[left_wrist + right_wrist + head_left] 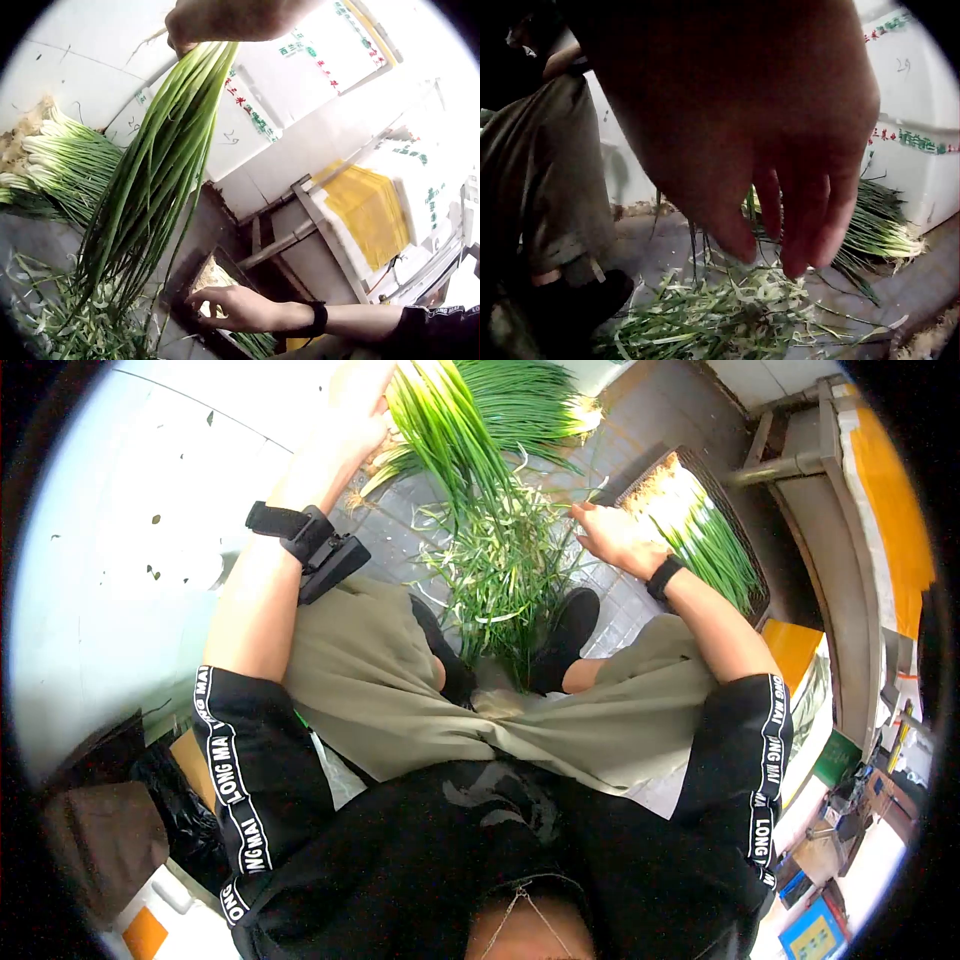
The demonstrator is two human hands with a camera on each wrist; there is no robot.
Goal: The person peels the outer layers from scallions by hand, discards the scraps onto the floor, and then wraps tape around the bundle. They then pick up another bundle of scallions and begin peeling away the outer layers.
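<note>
My left hand (355, 420) (232, 19) grips a bunch of green onions (440, 435) (161, 157) near its pale end, and the long green leaves hang down. Below the leaf tips lies a heap of loose leaf trimmings (505, 565) (82, 322) (712, 315) on the tiled floor. My right hand (620, 540) (244, 309) (780, 142) hangs beside the heap with loosely bent fingers and nothing visibly held. Another pile of green onions (530, 410) (71, 161) (881, 229) rests on the floor behind the heap.
A dark crate with green onions (700, 525) stands to the right, beside a metal-framed rack (790, 468) (322, 229). White foam boxes (247, 124) (915, 172) stand at the back. A white tiled surface (120, 510) is on the left. Two dark shoes (575, 625) flank the trimmings.
</note>
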